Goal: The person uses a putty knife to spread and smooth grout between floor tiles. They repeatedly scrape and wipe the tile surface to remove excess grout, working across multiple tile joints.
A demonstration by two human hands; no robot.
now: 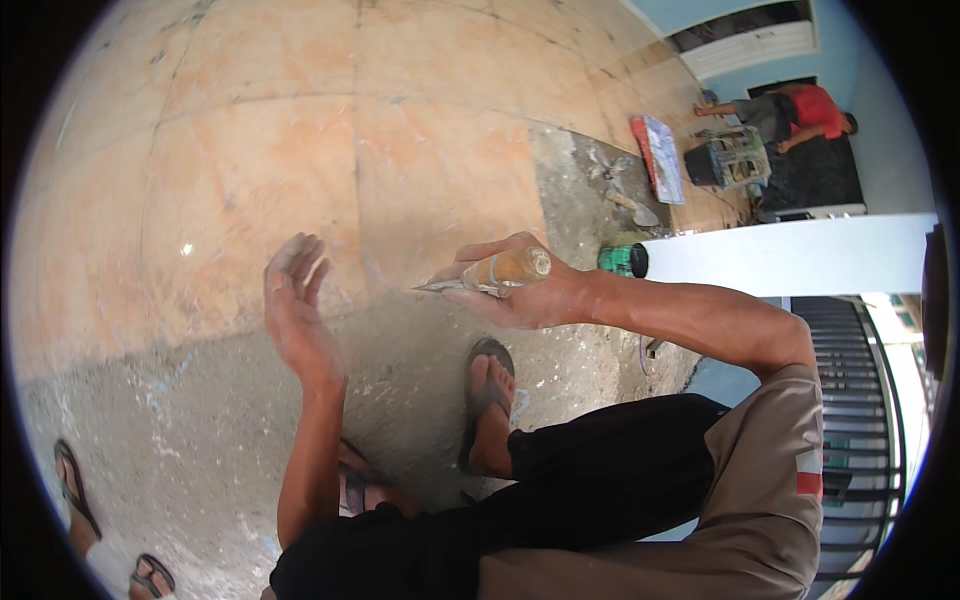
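Note:
My right hand (535, 300) is closed around the wooden handle of a small trowel (510, 268). Its thin metal blade shows almost edge-on and points left, close over the edge of the orange floor tiles (440, 170). To the left, my left hand (300, 310) hovers near the same tile edge with its fingers stretched out and nothing in them. Pale dust coats both hands. Below the tiles lies bare grey concrete (230, 430), where my sandaled foot (488, 400) is planted.
Another trowel (632, 207) lies on a bare concrete patch, near a green and black container (624, 260). Beyond are a red-rimmed tray (658, 160), a dark bucket (703, 165) and a bent-over person in red (815, 110). Someone's sandaled feet (75, 485) stand at lower left.

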